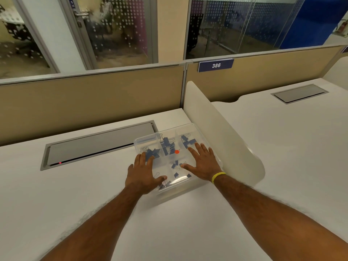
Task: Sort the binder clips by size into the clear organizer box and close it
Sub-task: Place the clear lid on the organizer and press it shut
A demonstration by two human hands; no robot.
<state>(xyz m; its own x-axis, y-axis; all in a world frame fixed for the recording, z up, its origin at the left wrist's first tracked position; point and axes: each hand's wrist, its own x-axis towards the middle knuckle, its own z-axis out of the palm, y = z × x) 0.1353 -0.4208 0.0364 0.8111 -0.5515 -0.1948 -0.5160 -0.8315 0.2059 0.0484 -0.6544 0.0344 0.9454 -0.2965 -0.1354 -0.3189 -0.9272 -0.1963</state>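
Binder clips (166,146) are seen sorted inside the clear box (192,187), whose lid is pressed down by the left hand (144,173) and right hand (204,161), fingers (199,147) flat and spread.

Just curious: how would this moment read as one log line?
stage: closing | left hand: flat on organizer box lid | right hand: flat on lid | binder clips: inside compartments

1. One view only: head cam, wide-angle, worn on the person's head.
2. Looks fwd and down over the white desk (94,194); both forearms enter from the bottom edge.
3. Near range: left hand (144,173) and right hand (204,163) sit mid-frame.
4. Far desk edge, partition w/ 386 sign (215,65) and glass walls fill the top half.
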